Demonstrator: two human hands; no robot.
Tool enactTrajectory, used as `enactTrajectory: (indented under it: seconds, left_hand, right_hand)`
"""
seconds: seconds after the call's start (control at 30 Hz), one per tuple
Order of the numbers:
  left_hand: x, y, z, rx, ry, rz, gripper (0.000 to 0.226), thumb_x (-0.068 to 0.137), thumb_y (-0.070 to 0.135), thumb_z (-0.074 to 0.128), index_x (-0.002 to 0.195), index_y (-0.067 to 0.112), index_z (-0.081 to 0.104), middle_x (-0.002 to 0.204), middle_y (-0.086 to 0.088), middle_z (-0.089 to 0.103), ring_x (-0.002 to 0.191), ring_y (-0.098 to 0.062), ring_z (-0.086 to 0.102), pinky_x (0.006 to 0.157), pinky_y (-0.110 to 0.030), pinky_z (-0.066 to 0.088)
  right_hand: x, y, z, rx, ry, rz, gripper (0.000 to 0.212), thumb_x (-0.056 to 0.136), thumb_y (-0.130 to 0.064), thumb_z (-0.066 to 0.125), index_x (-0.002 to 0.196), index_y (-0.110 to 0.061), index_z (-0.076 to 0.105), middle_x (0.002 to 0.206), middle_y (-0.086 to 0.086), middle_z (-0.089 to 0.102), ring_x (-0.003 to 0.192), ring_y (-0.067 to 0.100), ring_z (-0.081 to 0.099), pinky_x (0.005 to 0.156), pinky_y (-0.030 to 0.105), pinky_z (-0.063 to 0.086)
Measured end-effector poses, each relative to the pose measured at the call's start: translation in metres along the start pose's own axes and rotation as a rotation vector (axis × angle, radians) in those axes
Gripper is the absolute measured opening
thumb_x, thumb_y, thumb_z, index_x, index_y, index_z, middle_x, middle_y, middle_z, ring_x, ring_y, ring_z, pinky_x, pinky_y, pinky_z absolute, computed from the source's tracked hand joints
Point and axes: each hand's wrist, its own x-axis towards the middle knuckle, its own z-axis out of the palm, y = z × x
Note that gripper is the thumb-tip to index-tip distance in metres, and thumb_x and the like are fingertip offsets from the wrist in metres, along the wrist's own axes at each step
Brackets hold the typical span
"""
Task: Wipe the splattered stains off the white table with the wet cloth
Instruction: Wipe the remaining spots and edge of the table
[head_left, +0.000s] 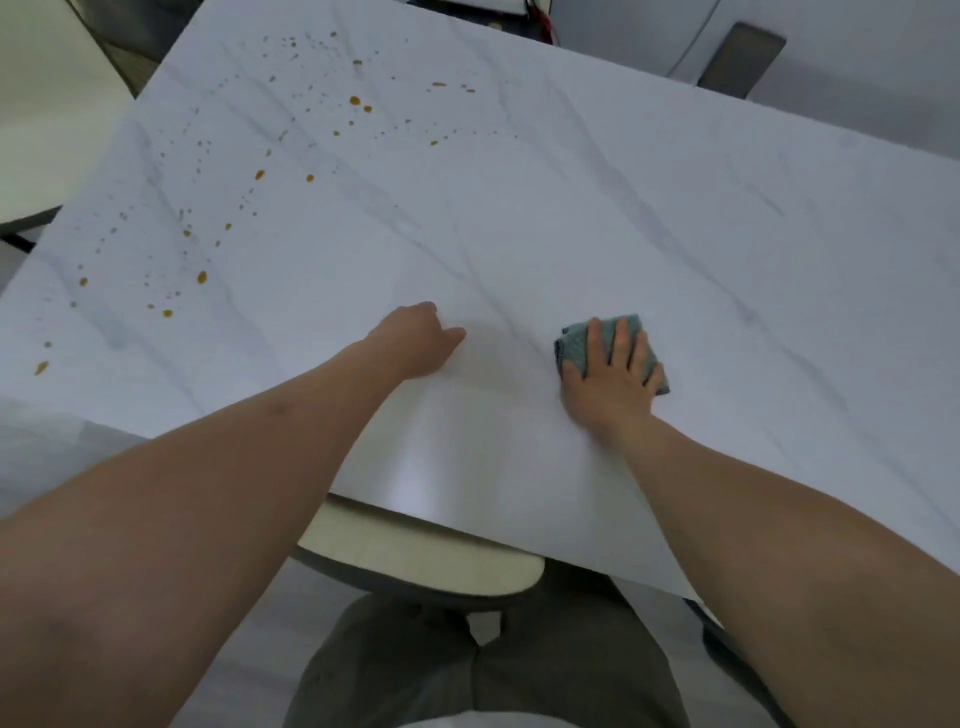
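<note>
Currently we have the right hand (610, 376) flat on the wet cloth (577, 349), fingers straight and spread, pressing it onto the white table (675, 218). Cloth is a folded blue-grey pad, mostly under the palm; its edges show past the fingertips and at both sides of the hand. It sits on the near-centre of the tabletop, a bit to our right.

Left hand (418, 340) rests on the table just left of the cloth, not touching it. Fingers look loosely curled with nothing in them, thumb pointing toward the cloth; we can't make out the fingertips.

Splattered stains (355, 100) are orange-brown drops and fine specks, scattered in an arc over the far-left part of the table, running down toward the left edge. Well apart from both hands and the cloth. Surface around the hands shows only grey marble veining.

Below the near table edge: a beige chair seat (415, 561) and our grey trousers (493, 670).
</note>
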Motion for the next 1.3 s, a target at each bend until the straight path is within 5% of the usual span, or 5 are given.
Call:
enactTrajectory:
  seconds: [0.4,0.5,0.6,1.03,1.3]
  left_hand:
    - [-0.064,-0.1,0.001,-0.052,0.034,-0.079,0.042,0.103,0.034,0.05,0.132,0.005,0.054,0.128,-0.013,0.061,0.116,-0.029,0.057,0.094,-0.035,0.043]
    - [-0.065,-0.107,-0.002,-0.04,0.034,-0.104,0.041,0.102,0.034,0.05,0.131,0.005,0.054,0.12,-0.012,0.063,0.102,-0.025,0.056,0.086,-0.034,0.043]
    - [-0.054,-0.099,-0.003,-0.017,0.032,-0.109,0.05,0.1,0.039,0.052,0.136,0.005,0.05,0.135,-0.014,0.057,0.121,-0.032,0.055,0.093,-0.038,0.045]
    - [0.033,0.025,-0.003,0.051,0.046,-0.16,0.089,0.075,0.056,0.077,0.145,0.017,0.036,0.155,-0.016,0.023,0.14,-0.04,0.029,0.107,-0.059,0.037]
    - [0.12,0.065,-0.053,-0.052,0.033,-0.452,0.149,0.058,0.067,0.087,0.159,0.019,-0.011,0.164,-0.021,-0.018,0.151,-0.049,-0.008,0.118,-0.068,0.011]
  right_hand:
    - [-0.098,-0.182,0.073,-0.2,-0.155,-0.629,0.077,0.097,-0.055,0.031,0.157,-0.037,-0.013,0.164,0.0,-0.029,0.147,0.031,-0.033,0.114,0.064,-0.019]
    - [-0.108,-0.176,0.079,-0.28,-0.146,-0.825,0.077,0.094,-0.057,0.037,0.159,-0.04,0.0,0.167,-0.003,-0.017,0.152,0.028,-0.023,0.118,0.061,-0.014]
    - [-0.095,-0.127,0.061,-0.392,-0.16,-0.92,0.074,0.093,-0.065,0.03,0.158,-0.043,-0.001,0.167,-0.008,-0.016,0.152,0.021,-0.022,0.118,0.055,-0.018]
    - [0.008,0.018,-0.021,-0.181,-0.059,-0.31,0.073,0.096,-0.069,0.022,0.157,-0.043,-0.009,0.166,-0.005,-0.02,0.152,0.022,-0.023,0.12,0.058,-0.01]
    - [0.141,0.02,-0.093,-0.079,-0.074,-0.095,0.075,0.095,-0.069,0.017,0.155,-0.042,-0.018,0.163,-0.004,-0.031,0.149,0.025,-0.03,0.117,0.059,-0.016]
